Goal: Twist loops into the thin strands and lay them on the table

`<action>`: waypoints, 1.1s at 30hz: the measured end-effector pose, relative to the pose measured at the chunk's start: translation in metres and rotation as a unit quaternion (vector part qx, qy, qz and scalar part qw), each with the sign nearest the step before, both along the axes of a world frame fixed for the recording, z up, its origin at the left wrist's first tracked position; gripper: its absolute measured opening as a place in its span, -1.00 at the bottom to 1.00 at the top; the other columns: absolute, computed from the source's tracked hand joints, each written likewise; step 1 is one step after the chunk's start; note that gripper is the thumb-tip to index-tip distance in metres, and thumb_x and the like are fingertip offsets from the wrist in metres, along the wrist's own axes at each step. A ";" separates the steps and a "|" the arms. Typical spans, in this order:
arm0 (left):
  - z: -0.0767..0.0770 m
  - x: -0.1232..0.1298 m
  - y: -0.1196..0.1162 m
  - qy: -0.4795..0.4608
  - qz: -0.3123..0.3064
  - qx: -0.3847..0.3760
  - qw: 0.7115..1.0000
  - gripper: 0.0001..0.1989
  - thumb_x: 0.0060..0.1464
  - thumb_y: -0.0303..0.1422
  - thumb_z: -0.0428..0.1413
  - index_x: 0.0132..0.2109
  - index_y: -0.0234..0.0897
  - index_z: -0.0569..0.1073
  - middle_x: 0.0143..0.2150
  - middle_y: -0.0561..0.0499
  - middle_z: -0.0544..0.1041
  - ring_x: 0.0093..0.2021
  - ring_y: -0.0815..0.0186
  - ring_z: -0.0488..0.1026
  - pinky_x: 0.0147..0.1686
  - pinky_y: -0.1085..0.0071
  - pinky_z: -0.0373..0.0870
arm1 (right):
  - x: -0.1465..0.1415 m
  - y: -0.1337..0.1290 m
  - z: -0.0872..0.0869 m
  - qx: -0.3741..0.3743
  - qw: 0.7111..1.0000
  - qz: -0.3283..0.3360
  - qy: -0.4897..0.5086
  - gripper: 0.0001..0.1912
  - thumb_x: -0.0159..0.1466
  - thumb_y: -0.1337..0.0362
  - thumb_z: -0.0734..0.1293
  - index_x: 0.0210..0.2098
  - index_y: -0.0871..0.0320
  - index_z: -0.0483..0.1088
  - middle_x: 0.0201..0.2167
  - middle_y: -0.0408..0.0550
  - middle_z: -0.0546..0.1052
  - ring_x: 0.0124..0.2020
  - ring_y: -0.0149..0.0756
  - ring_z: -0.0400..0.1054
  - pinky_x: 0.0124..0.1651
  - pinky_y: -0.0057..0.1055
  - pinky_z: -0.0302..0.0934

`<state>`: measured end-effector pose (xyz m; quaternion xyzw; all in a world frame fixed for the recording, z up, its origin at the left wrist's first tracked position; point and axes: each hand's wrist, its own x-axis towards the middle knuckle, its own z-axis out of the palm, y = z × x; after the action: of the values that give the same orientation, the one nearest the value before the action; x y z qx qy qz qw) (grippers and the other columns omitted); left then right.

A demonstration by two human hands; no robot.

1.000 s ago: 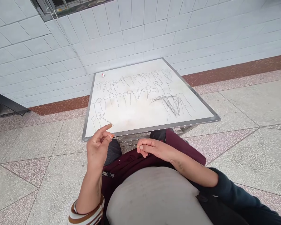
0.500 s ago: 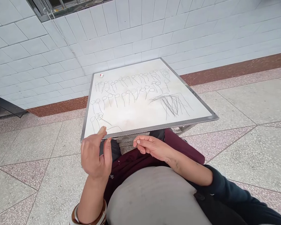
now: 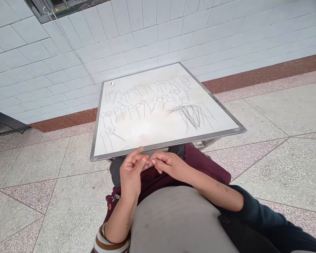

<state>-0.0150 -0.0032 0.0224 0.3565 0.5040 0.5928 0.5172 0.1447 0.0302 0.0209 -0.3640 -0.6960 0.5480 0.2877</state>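
Observation:
Just in front of the white table's near edge, my two hands meet above my lap. My right hand pinches a thin wire between thumb and fingertips. My left hand has its fingers closed on the same wire, its tips almost touching the right ones. A thin curved piece of wire shows at the table edge beyond my left fingers. Most of the wire's shape is hidden by my fingers. On the board, several wires bent into round loops with straight tails lie in rows.
The white tabletop has a grey metal rim. At its right lies a bundle of straight wires. A small red-and-white item sits in the far left corner. A tiled wall stands behind the table.
My left hand has moved right and closed in beside my right hand, from raised and apart at the table edge. My right hand stays almost in place, pinching the wire.

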 end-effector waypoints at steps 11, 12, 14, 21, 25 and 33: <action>-0.001 0.004 0.003 -0.070 0.036 -0.026 0.997 -0.65 -0.08 -0.38 0.33 -0.09 -0.28 0.54 -0.43 0.07 0.54 -0.39 0.41 0.49 -0.35 0.50 0.38 | -0.006 0.001 -0.006 0.087 0.995 -0.009 -0.045 -0.80 0.38 0.27 0.14 -0.32 0.11 0.35 -0.57 -0.23 0.41 -0.48 -0.41 0.26 -0.32 -0.49 0.10; -0.001 0.004 0.003 -0.072 0.038 -0.028 0.996 -0.66 -0.08 -0.37 0.33 -0.10 -0.28 0.54 -0.43 0.07 0.54 -0.39 0.41 0.49 -0.35 0.50 0.38 | -0.005 0.002 -0.006 0.090 0.995 -0.006 -0.046 -0.80 0.39 0.26 0.13 -0.31 0.10 0.34 -0.57 -0.23 0.41 -0.47 -0.41 0.27 -0.31 -0.48 0.11; -0.001 0.003 0.003 -0.077 0.039 -0.028 0.996 -0.69 -0.07 -0.37 0.33 -0.12 -0.28 0.55 -0.42 0.06 0.54 -0.40 0.42 0.49 -0.36 0.50 0.37 | -0.005 0.002 -0.007 0.104 0.993 0.000 -0.046 -0.79 0.39 0.26 0.12 -0.31 0.10 0.33 -0.55 -0.22 0.41 -0.46 -0.39 0.27 -0.30 -0.47 0.12; 0.003 -0.004 0.004 -0.088 0.039 -0.020 0.995 -0.81 -0.02 -0.34 0.29 -0.22 -0.31 0.57 -0.41 0.05 0.52 -0.41 0.45 0.43 -0.36 0.50 0.37 | -0.003 0.006 -0.008 0.185 0.980 0.033 -0.062 -0.80 0.41 0.29 0.11 -0.28 0.11 0.32 -0.55 -0.20 0.41 -0.42 -0.36 0.27 -0.25 -0.44 0.14; 0.004 -0.003 0.004 -0.093 0.029 -0.011 0.995 -0.80 0.03 -0.31 0.26 -0.19 -0.31 0.57 -0.43 0.06 0.50 -0.45 0.44 0.43 -0.34 0.45 0.40 | -0.003 0.006 -0.012 0.248 0.965 0.008 -0.087 -0.81 0.41 0.28 0.13 -0.23 0.12 0.35 -0.53 -0.16 0.43 -0.39 -0.33 0.29 -0.27 -0.42 0.14; 0.002 0.003 0.004 -0.170 0.069 -0.025 0.983 -0.77 0.00 -0.27 0.28 -0.22 -0.32 0.59 -0.39 0.01 0.55 -0.40 0.41 0.48 -0.28 0.42 0.45 | -0.007 0.004 -0.019 0.345 0.927 -0.051 -0.139 -0.73 0.42 0.31 0.07 -0.20 0.12 0.38 -0.49 -0.09 0.48 -0.43 -0.31 0.24 -0.37 -0.42 0.07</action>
<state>-0.0124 0.0012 0.0244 0.2021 0.4466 0.6660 0.5623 0.1380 0.0345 0.0024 -0.3493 -0.8558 0.2023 0.3236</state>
